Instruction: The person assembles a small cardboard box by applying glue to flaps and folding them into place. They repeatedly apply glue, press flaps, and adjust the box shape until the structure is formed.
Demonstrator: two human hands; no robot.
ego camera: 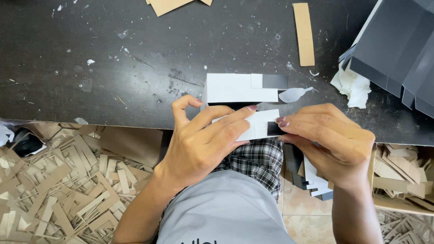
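- Both hands close their grip on one small white card piece (260, 123) at the near edge of the table (90, 68); the left hand (203, 142) lies flat over its left part with the fingers (230, 115) stretched along it, and the thumb is lifted free.
- Right hand (334, 138) pinches the right end of the same piece, where a black strip (274, 129) shows just under the fingertips (282, 121).
- Piece looks light, thin and fairly stiff, like board covered with paper; I judge it bends or creases easily, so the best hold is at both ends with flat fingers, not at the middle.
- Just behind the hands, touching or nearly touching, stands a bigger white box part (239, 88) with a dark grey patch at its right end.
- Beside that lie a pale scrap of film (294, 94) and a crumpled white tissue (355, 86).
- Farther away are a brown cardboard strip (304, 34) and dark grey folded sheets (398, 45) at the right corner.
- Below the table, many cardboard offcuts (68, 180) cover the floor, and the person's checked cloth (257, 158) shows on the lap.
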